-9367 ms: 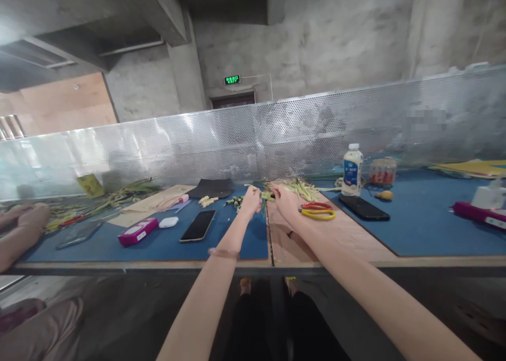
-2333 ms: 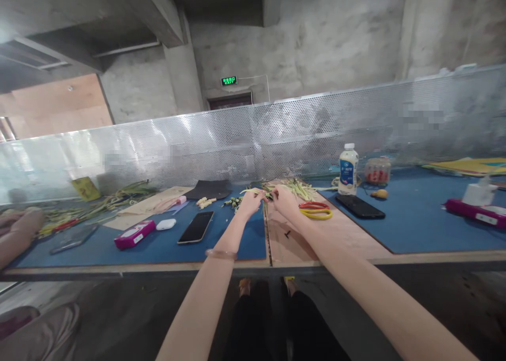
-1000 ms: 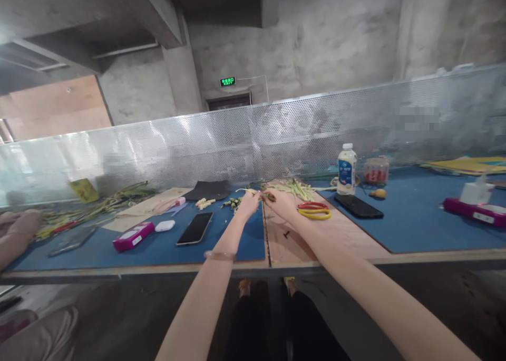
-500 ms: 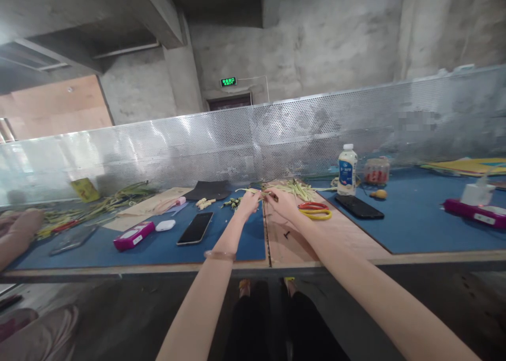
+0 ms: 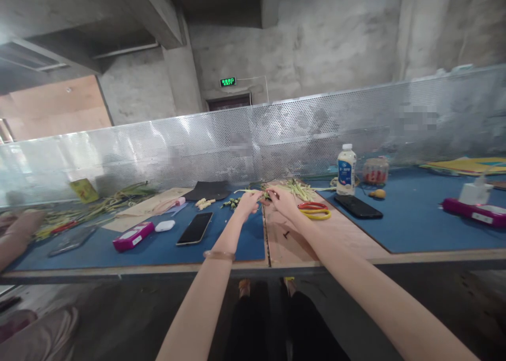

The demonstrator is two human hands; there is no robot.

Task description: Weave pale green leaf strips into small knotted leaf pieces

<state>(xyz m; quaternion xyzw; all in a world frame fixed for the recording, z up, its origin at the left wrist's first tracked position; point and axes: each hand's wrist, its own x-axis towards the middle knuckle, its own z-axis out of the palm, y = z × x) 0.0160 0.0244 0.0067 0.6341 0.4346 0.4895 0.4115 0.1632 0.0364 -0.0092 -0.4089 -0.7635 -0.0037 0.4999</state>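
My left hand (image 5: 248,203), with a bangle at the wrist, is closed in a pinch on a pale green plant strip (image 5: 240,191) whose end sticks out to the left. Close beside it, my right hand (image 5: 280,202) has its fingers bent round the small green woven-looking piece (image 5: 268,196) between the hands; the fingers hide most of it. Behind my right hand lies a heap of cut green strips (image 5: 301,189). Scissors (image 5: 316,213) with red and yellow handles rest right of my right wrist. Dark green knotted pieces (image 5: 230,203) and cream ones (image 5: 205,204) lie left of my left hand.
A phone (image 5: 195,228), a white case (image 5: 165,225) and a magenta device (image 5: 133,236) lie on the left. On the right stand a bottle (image 5: 346,171) and a jar (image 5: 375,172), near a black phone (image 5: 358,206). Another person's hand (image 5: 27,226) is at far left.
My right fingers have shifted slightly, and more of the green piece shows between the hands. Both arms stay almost where they were.
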